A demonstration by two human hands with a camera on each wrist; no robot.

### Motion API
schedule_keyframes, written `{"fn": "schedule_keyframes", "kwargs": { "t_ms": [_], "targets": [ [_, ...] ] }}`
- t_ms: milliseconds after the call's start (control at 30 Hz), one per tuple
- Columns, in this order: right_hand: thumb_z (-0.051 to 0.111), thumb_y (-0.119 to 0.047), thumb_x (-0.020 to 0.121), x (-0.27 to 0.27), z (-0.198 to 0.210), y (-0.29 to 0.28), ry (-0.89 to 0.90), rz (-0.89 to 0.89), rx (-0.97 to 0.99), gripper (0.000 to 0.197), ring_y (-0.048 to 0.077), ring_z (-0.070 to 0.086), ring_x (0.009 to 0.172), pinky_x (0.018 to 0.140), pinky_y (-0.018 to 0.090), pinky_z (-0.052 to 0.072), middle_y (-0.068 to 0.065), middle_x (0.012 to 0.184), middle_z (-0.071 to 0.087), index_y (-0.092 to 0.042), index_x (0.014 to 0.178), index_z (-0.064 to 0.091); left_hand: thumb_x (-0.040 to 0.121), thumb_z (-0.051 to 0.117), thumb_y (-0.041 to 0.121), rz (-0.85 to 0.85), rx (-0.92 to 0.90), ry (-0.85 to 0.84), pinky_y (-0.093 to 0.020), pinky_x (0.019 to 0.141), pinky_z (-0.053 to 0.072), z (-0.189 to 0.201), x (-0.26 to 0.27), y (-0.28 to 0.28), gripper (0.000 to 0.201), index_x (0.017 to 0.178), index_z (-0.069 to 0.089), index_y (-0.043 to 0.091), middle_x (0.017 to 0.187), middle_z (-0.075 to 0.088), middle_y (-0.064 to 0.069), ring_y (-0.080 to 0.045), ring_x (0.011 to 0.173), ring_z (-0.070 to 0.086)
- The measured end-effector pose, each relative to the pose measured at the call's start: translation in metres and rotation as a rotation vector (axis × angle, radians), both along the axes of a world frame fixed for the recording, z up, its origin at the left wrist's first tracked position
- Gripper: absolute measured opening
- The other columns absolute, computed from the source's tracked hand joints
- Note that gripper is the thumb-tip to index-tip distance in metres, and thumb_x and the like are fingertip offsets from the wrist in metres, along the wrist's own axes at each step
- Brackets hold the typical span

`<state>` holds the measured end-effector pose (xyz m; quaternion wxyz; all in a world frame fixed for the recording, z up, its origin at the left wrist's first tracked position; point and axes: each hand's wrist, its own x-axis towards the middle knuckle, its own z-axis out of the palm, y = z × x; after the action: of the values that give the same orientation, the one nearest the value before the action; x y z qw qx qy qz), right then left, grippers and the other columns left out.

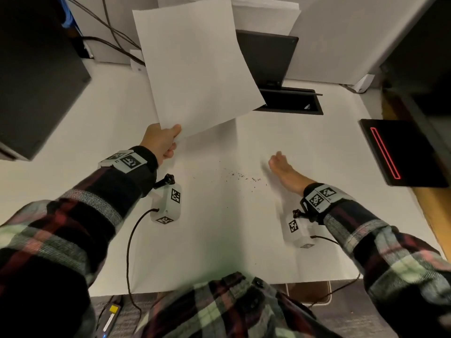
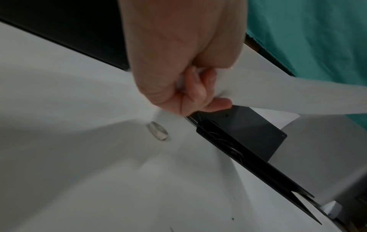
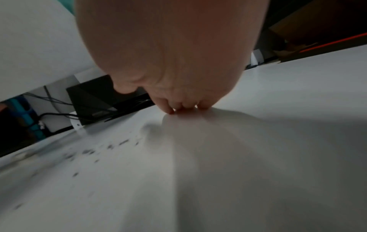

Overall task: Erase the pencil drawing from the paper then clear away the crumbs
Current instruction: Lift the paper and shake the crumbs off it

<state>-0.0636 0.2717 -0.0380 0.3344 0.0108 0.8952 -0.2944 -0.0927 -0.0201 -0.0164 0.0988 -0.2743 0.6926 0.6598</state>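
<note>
My left hand [image 1: 168, 140] pinches the near corner of a blank white sheet of paper [image 1: 195, 62] and holds it up off the white table [image 1: 219, 228], tilted toward the back. The left wrist view shows the fingers [image 2: 200, 92] curled round the paper [image 2: 298, 94]. Dark eraser crumbs [image 1: 241, 176] lie scattered on the table between my hands. My right hand [image 1: 278, 162] rests flat just right of the crumbs, its straight fingertips [image 3: 184, 108] touching the surface; the crumbs [image 3: 111, 146] lie to their left.
A black cable box [image 1: 290, 103] with its lid raised sits at the back centre. A black device with a red light strip [image 1: 397, 152] lies at the right. A large dark box [image 1: 36, 69] stands at the left. A small clear oval object [image 2: 158, 131] lies on the table.
</note>
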Motion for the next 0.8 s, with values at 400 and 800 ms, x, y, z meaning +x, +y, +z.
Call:
{"fn": "schedule_keyframes", "kwargs": {
  "t_ms": [400, 800],
  "targets": [
    [0.003, -0.058, 0.094, 0.028, 0.010, -0.033, 0.051, -0.180, -0.193, 0.067, 0.019, 0.000, 0.145, 0.117, 0.040, 0.004, 0.000, 0.157, -0.004, -0.022, 0.150, -0.002, 0.094, 0.053, 0.019, -0.057, 0.007, 0.024, -0.015, 0.033, 0.022, -0.006, 0.015, 0.013, 0.023, 0.073, 0.044, 0.014, 0.087, 0.051, -0.009, -0.005, 0.035, 0.032],
    [0.004, -0.053, 0.096, 0.045, -0.006, -0.058, 0.004, 0.035, -0.298, 0.062, 0.013, 0.003, 0.145, 0.119, 0.038, 0.001, -0.003, 0.158, 0.002, -0.023, 0.150, 0.003, 0.094, 0.053, 0.018, -0.013, 0.028, 0.018, -0.014, 0.032, 0.022, -0.007, 0.010, 0.009, 0.023, 0.074, 0.044, 0.014, 0.095, 0.057, -0.009, -0.004, 0.034, 0.029]
  ]
}}
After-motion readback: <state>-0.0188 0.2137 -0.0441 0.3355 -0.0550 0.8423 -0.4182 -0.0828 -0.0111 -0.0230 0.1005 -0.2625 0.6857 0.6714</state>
